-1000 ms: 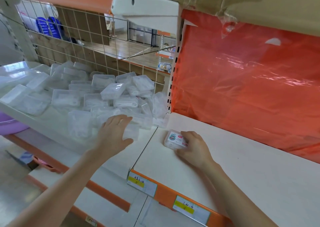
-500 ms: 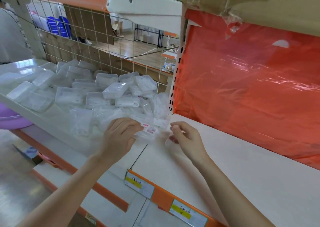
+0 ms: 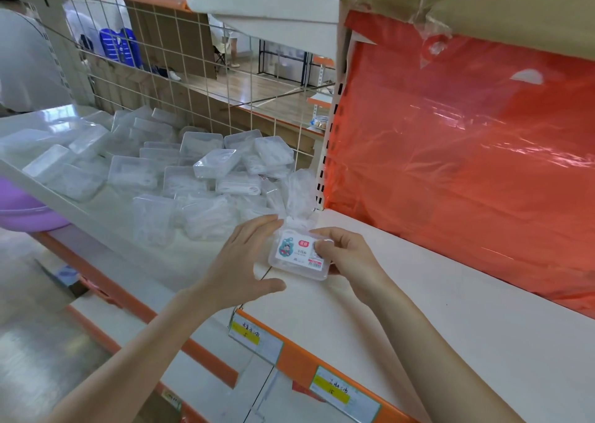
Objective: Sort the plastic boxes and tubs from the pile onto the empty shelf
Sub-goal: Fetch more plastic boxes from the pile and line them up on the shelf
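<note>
Two hands are in view and between them there is one small clear box [image 3: 299, 256] with a coloured label on its lid. The right hand [image 3: 352, 260] grasps this box: its thumb lies on the lid at the right edge of the label and the other fingers go under the box's right side. The left hand [image 3: 238, 261] is released, with the fingers straight and spread; the fingertips are at the upper left corner of the box and the thumb points under its lower edge, but if they touch it I cannot tell. The box is at the front left corner of the empty shelf [image 3: 434, 310], just beside the seam with the left shelf [image 3: 135, 242]; whether it rests on the board or is a little lifted I also cannot tell. On the left shelf lies the pile [image 3: 193, 177] of clear plastic boxes, more than ten of them, but they overlap and the exact number cannot be counted. Behind the pile stands one wire grid [image 3: 180, 65], and behind the empty shelf hangs one orange plastic sheet [image 3: 467, 165]. On the orange front edge of the empty shelf there are two price tags [image 3: 256, 337], each with a yellow stripe. One purple tub [image 3: 25, 211] shows under the left shelf.
</note>
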{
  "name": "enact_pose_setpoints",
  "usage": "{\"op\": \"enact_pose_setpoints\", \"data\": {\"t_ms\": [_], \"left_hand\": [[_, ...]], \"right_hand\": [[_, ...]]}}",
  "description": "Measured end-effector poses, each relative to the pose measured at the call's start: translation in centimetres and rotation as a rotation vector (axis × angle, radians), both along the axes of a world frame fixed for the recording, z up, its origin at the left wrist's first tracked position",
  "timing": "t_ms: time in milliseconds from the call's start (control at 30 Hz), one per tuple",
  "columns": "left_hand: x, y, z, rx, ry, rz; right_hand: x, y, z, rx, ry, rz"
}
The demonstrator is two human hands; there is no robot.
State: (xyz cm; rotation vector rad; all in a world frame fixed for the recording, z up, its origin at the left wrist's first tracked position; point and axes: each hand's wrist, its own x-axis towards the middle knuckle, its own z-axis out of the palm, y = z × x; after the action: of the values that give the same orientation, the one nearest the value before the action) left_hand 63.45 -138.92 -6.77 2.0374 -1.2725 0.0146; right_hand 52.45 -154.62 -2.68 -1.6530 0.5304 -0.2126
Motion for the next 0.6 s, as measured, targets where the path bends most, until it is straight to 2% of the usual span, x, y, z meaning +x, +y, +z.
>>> {"op": "enact_pose_setpoints", "data": {"t_ms": [100, 233, 333, 500, 600], "left_hand": [[-0.1, -0.4, 0.6, 0.038, 0.001, -0.006], [0.0, -0.9, 0.8, 0.084, -0.094, -0.027], [-0.3, -1.3, 0.5, 0.085, -0.121, -0.023], [-1.5, -3.3, 0.3, 0.035, -0.113, -0.073], [-2.0, -5.0, -0.3, 0.029, -0.097, -0.125]], "right_hand": [[-0.3, -0.4, -0.1, -0.019, -0.025, 0.077], [-0.8, -0.8, -0.4, -0.082, -0.039, 0.121], [-1.4, -1.2, -1.0, -0.395, -0.045, 0.121], [-3.4, -2.0, -1.5, -0.869, -0.043, 0.360], [-4.9, -2.9, -2.4, -1.080, -0.066, 0.243]]}}
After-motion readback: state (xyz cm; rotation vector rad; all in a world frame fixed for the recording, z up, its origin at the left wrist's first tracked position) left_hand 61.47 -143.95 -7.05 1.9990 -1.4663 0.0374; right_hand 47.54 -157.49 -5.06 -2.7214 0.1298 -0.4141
